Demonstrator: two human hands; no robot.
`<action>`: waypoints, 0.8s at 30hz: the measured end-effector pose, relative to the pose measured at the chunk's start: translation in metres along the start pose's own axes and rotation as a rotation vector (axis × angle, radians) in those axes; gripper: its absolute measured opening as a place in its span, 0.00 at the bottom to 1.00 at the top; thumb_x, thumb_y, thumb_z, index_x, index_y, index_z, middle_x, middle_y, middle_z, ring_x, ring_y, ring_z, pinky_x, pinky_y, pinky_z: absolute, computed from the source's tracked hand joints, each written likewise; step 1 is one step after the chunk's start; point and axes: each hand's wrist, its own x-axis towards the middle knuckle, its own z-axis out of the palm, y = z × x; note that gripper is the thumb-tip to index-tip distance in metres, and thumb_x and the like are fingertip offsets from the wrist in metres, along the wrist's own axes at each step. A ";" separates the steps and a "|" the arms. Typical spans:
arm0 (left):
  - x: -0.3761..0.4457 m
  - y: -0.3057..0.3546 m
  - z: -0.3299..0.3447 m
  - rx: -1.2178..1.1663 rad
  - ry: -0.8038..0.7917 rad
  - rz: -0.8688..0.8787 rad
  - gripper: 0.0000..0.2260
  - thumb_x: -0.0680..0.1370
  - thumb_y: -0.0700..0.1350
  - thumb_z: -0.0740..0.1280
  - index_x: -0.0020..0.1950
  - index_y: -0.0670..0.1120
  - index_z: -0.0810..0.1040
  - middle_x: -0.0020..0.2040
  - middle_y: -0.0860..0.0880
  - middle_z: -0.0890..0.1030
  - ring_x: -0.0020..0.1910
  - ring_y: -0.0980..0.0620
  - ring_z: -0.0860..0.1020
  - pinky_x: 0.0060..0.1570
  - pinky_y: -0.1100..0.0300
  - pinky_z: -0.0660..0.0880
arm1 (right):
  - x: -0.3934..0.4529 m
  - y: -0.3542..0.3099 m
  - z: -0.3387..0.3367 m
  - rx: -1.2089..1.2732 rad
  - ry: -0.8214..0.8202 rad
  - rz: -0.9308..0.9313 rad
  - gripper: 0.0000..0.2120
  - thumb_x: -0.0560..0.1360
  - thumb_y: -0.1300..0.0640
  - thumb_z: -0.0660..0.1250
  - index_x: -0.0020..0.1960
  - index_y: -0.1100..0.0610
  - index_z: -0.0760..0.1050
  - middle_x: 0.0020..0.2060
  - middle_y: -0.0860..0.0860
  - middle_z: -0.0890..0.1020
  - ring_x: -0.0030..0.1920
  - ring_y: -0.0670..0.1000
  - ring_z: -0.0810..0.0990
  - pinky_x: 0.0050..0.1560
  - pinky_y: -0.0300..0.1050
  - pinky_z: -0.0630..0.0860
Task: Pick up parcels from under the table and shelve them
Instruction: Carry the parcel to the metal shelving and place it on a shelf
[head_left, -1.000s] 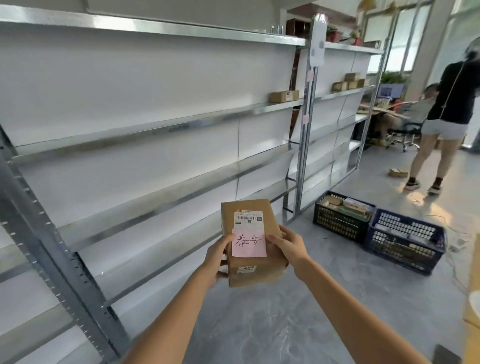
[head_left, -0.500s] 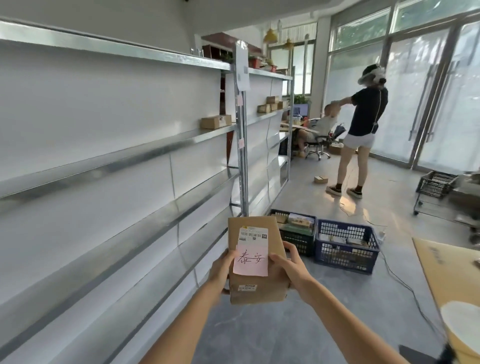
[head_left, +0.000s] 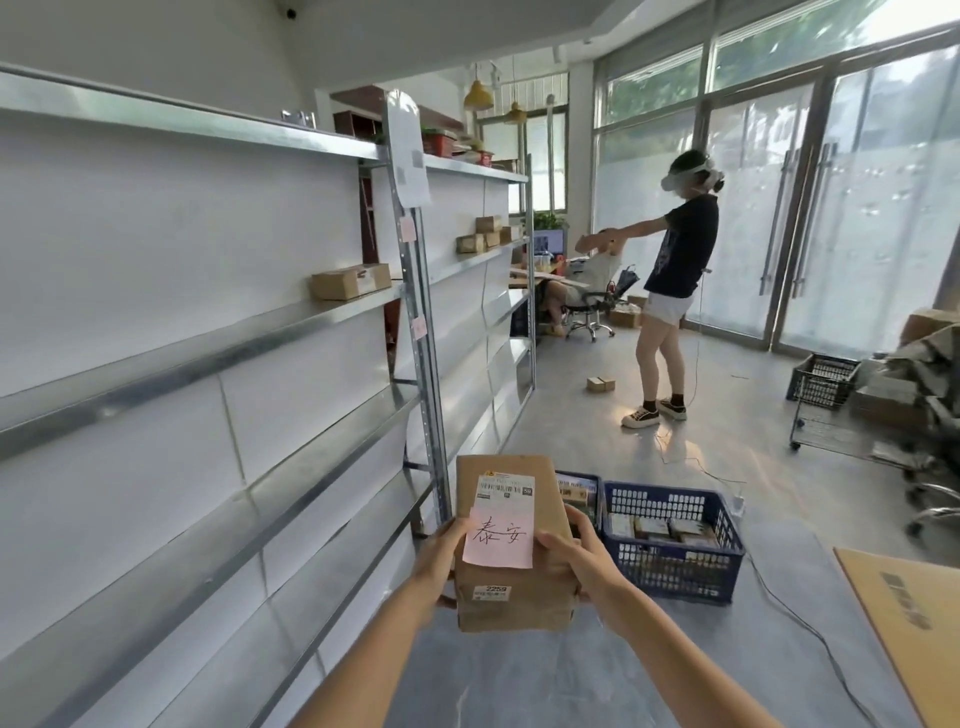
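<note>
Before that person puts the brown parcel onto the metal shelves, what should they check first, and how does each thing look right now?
1. Grip: left hand and right hand clasp the parcel from opposite sides. Ok.
2. Labels readable: the pink note and the barcode label face up. Ok.
3. Free shelf space: the shelf beside them is bare up to a small box. Ok.
4. Which shelf the note calls for: cannot tell.
5. Path: blue crate on the floor just ahead. Not ok, step around it.

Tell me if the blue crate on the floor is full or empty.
Partly filled: small boxes lie inside the blue crate, well below its rim.
</note>
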 end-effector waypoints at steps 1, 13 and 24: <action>0.015 0.008 0.003 -0.002 0.001 -0.005 0.17 0.79 0.53 0.60 0.60 0.45 0.79 0.52 0.43 0.82 0.43 0.51 0.78 0.40 0.58 0.74 | 0.018 -0.005 -0.006 -0.008 0.001 -0.003 0.30 0.75 0.56 0.67 0.73 0.49 0.58 0.44 0.48 0.80 0.42 0.48 0.80 0.32 0.39 0.73; 0.240 0.060 0.035 -0.047 -0.033 -0.001 0.20 0.74 0.59 0.63 0.59 0.48 0.80 0.54 0.45 0.85 0.55 0.43 0.81 0.62 0.44 0.74 | 0.220 -0.039 -0.057 -0.025 -0.064 0.040 0.22 0.76 0.55 0.66 0.67 0.50 0.64 0.47 0.47 0.78 0.43 0.45 0.78 0.36 0.38 0.72; 0.450 0.132 0.004 -0.090 -0.028 -0.074 0.37 0.65 0.65 0.65 0.72 0.59 0.60 0.68 0.44 0.73 0.63 0.38 0.73 0.46 0.41 0.80 | 0.459 -0.085 -0.057 -0.022 -0.101 0.179 0.30 0.66 0.45 0.73 0.63 0.41 0.64 0.55 0.52 0.74 0.56 0.58 0.75 0.57 0.64 0.76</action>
